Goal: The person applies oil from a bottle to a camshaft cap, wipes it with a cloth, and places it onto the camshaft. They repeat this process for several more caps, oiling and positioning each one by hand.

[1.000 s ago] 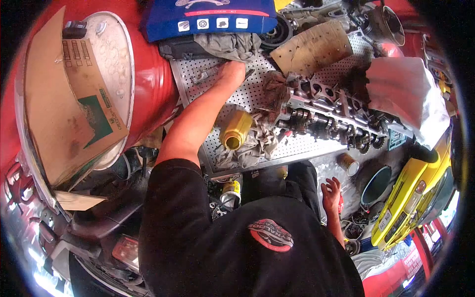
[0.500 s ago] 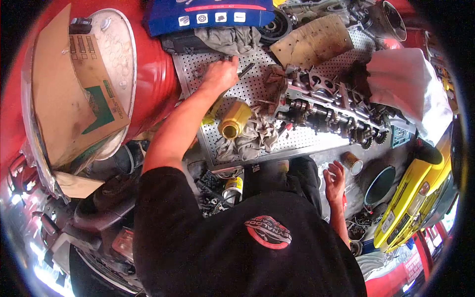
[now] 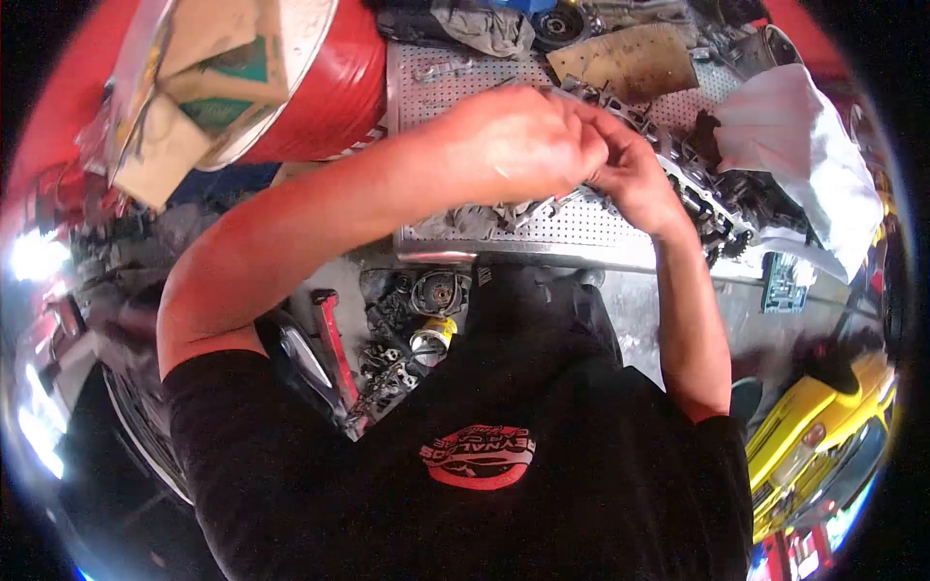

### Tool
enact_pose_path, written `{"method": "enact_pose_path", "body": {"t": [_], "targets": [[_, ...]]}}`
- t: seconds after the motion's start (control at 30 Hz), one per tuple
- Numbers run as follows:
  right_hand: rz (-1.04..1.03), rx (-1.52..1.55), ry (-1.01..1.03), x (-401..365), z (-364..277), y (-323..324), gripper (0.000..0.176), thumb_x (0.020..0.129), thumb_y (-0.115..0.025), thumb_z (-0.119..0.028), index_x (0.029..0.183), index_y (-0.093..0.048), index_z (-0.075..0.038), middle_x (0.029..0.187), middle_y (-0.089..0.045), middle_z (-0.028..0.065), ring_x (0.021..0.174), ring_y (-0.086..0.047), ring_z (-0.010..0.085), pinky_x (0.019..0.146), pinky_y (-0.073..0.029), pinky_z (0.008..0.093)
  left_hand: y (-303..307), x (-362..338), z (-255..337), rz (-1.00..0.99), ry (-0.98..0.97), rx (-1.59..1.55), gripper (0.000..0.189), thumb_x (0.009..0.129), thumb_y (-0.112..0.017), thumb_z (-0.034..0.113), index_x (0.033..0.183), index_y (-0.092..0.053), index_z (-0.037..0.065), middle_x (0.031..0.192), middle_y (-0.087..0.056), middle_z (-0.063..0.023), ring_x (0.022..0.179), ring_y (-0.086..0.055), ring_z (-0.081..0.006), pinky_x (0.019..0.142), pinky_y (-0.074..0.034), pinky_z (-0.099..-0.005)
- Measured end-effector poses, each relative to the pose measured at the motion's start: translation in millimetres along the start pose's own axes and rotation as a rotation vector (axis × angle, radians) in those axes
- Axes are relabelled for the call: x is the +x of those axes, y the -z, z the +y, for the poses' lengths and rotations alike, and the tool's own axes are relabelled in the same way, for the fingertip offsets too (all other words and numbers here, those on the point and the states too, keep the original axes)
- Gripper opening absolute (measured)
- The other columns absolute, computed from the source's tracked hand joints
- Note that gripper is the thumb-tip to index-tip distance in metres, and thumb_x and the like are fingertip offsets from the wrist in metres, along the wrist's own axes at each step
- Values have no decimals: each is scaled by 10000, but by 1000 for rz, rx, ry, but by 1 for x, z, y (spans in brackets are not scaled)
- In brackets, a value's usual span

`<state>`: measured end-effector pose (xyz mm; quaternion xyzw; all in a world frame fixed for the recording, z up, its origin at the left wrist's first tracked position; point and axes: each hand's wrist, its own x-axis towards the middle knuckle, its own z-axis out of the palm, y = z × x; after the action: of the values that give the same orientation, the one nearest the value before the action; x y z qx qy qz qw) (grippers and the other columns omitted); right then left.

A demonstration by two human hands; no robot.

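Note:
My left hand [image 3: 538,143] is curled closed above the perforated metal bench [image 3: 572,237], its fingertips against those of my right hand [image 3: 635,179]. My right hand's thumb and fingers are pinched together there. Anything between the fingers is too small or hidden to make out. Just behind and to the right of both hands lies an engine cylinder head [image 3: 699,198] with its camshafts, partly covered by my right hand. Crumpled grey rags [image 3: 473,221] show below my left forearm.
A brown stained sheet [image 3: 630,63] and a grey cloth [image 3: 484,27] lie along the back. White cloth [image 3: 790,136] drapes over the right end. At left stands a red drum [image 3: 339,87] with cardboard [image 3: 218,48] on top. A yellow-labelled can [image 3: 433,339] is below the bench.
My left hand has left the back left of the bench and moved right and nearer. My right hand has risen from beside my body to meet it. The view has shifted.

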<state>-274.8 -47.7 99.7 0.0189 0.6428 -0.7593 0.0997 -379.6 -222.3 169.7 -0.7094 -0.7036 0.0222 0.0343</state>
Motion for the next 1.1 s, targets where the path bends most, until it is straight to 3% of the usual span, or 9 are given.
{"method": "enact_pose_path", "body": {"t": [0.17, 0.2, 0.37, 0.5, 0.6, 0.7, 0.8, 0.97, 1.1], "targets": [[-36, -47, -35, -79, 7, 6, 344, 948, -632, -43, 1280, -590, 38, 1068, -688, 65, 959, -649, 128, 820, -550, 292, 11, 4, 102, -16, 201, -70, 280, 828, -602, 168, 1064, -583, 18, 918, -673, -107, 781, -668, -248, 658, -580, -351], [-24, 65, -45, -96, 17, 11, 331, 968, -613, -42, 1283, -572, 49, 1095, -684, 94, 992, -660, 168, 836, -573, 317, 13, 3, 125, 58, 304, -203, 359, 841, -647, 160, 1171, -561, 50, 1006, -663, -118, 836, -669, -283, 698, -576, -386], [118, 552, -3, -159, 67, 18, 198, 990, -569, -20, 1187, -581, -10, 1161, -664, 99, 1057, -640, 180, 909, -567, 338, -44, 25, 240, 713, 953, -709, 232, 850, -748, 121, 1063, -683, 55, 948, -709, -110, 943, -686, -280, 777, -559, -383], [104, 551, -27, -193, 74, 21, 171, 991, -584, -46, 1162, -583, -36, 1176, -659, 71, 1044, -627, 137, 928, -517, 284, -57, 50, 299, 816, 1087, -744, 549, 772, -810, 75, 1270, -582, 51, 1050, -653, -141, 876, -670, -276, 745, -569, -360], [105, 522, -40, -203, 63, 15, 181, 988, -602, -70, 1164, -575, -36, 1142, -659, 54, 1016, -625, 124, 938, -502, 282, -48, 50, 306, 799, 1222, -837, 564, 769, -809, 65, 1278, -567, 48, 1022, -657, -134, 853, -672, -272, 739, -568, -358], [70, 501, -19, -204, 66, 11, 187, 988, -607, -76, 1166, -568, -35, 1089, -652, 42, 991, -623, 119, 914, -509, 279, -59, 40, 299, 686, 1130, -858, 539, 780, -791, 67, 1277, -582, 58, 998, -664, -143, 816, -677, -273, 737, -563, -364], [81, 97, -37, -199, 59, 14, 189, 988, -610, -79, 1166, -564, -37, 1093, -651, 44, 969, -624, 108, 852, -524, 260, -65, 32, 284, 718, 1010, -900, 452, 789, -764, 73, 1216, -616, 55, 1017, -668, -138, 876, -668, -306, 799, -547, -390], [-1, -292, -294, -189, 45, 16, 422, 1033, -560, -323, 1307, -589, -5, 799, -600, 10, 642, -530, 67, 554, -436, 235, -86, 25, 262, 623, 788, -1003, 356, 782, -755, 76, 1122, -653, 48, 1051, -667, -131, 989, -630, -345, 878, -514, -427], [-22, -408, -312, -175, 53, 9, 419, 1035, -547, -368, 1224, -630, -3, 723, -592, 0, 545, -517, 71, 505, -427, 245, -105, 6, 230, 467, 669, -1237, 295, 772, -787, 112, 1039, -691, 32, 972, -685, -131, 893, -662, -290, 813, -527, -391]]}}
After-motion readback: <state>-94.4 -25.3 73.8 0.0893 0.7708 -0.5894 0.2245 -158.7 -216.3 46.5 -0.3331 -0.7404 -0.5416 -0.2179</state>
